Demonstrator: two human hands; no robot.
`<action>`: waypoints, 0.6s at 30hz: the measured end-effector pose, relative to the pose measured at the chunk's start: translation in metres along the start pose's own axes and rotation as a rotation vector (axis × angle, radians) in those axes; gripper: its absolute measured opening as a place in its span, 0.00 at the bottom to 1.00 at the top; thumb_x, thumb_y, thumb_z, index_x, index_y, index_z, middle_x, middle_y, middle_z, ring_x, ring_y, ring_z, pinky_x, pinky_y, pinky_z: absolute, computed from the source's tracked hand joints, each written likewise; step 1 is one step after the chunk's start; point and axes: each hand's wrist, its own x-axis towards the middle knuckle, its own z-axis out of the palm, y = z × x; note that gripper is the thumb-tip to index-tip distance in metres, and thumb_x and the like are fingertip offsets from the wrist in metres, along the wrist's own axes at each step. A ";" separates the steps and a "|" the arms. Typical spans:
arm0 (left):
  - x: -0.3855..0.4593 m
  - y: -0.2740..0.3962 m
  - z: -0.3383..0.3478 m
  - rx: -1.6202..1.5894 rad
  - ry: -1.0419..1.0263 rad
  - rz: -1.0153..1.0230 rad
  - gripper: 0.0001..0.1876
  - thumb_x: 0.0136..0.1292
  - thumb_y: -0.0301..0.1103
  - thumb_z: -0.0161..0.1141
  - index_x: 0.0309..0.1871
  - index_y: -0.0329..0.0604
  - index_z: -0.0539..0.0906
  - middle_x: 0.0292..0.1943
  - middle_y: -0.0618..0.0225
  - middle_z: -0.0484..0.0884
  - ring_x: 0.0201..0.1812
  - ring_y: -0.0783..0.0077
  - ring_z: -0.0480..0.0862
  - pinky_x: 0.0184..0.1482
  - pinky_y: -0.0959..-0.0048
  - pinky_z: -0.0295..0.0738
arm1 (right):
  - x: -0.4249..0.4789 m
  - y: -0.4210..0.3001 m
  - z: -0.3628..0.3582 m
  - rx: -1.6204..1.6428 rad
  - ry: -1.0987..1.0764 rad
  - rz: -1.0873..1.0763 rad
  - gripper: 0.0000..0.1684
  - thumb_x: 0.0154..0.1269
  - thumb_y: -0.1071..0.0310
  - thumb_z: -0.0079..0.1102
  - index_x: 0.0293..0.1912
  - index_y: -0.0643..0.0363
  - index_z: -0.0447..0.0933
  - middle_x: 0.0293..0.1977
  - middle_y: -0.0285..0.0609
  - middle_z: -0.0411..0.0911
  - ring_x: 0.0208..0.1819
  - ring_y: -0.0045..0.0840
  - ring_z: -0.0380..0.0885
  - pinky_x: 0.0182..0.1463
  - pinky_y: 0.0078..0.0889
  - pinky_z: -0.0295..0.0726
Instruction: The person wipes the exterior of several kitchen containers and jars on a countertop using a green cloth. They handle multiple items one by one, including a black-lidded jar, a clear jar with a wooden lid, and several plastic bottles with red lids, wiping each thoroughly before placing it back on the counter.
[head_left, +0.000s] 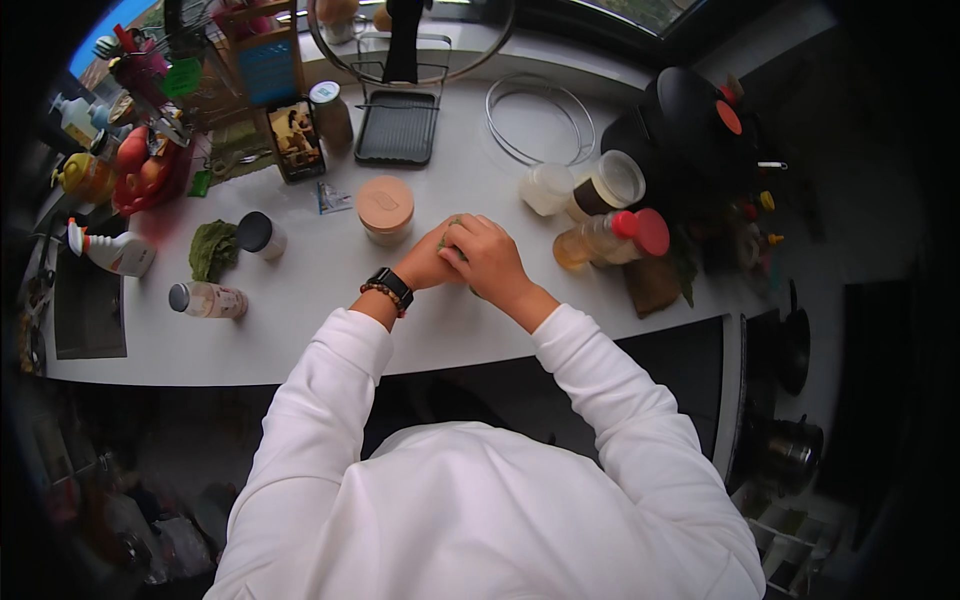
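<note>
My left hand (424, 259) and my right hand (486, 251) are pressed together above the white countertop. Between them they grip a small object; only bits of a green thing (450, 234) show at the fingers, and its shape is hidden. The right hand's fingers lie over the left hand. A dark watch (393, 287) and a beaded bracelet (375, 289) circle my left wrist. Just left of the hands stands a jar with a peach-coloured lid (385, 201). Farther left are a crumpled green cloth (214, 251) and a black-lidded jar (256, 232).
A bottle (208, 300) lies at the left near a spray bottle (120, 251). Right of the hands stand a white jar (546, 189), a clear-lidded container (611, 180) and red-capped bottles (589, 238). Behind are a propped phone (295, 139), a ridged black tray (397, 129) and a wire ring (540, 120).
</note>
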 end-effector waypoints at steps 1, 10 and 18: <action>0.004 -0.004 -0.006 0.081 -0.005 -0.012 0.32 0.43 0.30 0.72 0.55 0.42 0.71 0.48 0.65 0.77 0.48 0.69 0.76 0.52 0.73 0.71 | 0.006 -0.001 0.005 -0.037 -0.001 -0.009 0.09 0.51 0.69 0.63 0.30 0.58 0.71 0.30 0.40 0.73 0.34 0.37 0.72 0.40 0.37 0.71; 0.001 0.006 0.003 -0.034 0.061 0.030 0.35 0.40 0.32 0.73 0.55 0.42 0.71 0.49 0.60 0.79 0.50 0.63 0.79 0.54 0.69 0.72 | -0.023 -0.003 -0.026 -0.172 -0.129 -0.003 0.09 0.48 0.68 0.64 0.29 0.55 0.71 0.28 0.38 0.72 0.34 0.33 0.74 0.37 0.36 0.70; 0.003 -0.010 0.009 0.070 0.166 0.078 0.31 0.44 0.34 0.72 0.54 0.41 0.71 0.48 0.58 0.79 0.50 0.61 0.79 0.52 0.68 0.73 | -0.002 -0.011 0.002 -0.138 -0.013 0.008 0.08 0.50 0.69 0.62 0.28 0.56 0.71 0.28 0.39 0.73 0.34 0.34 0.74 0.38 0.38 0.71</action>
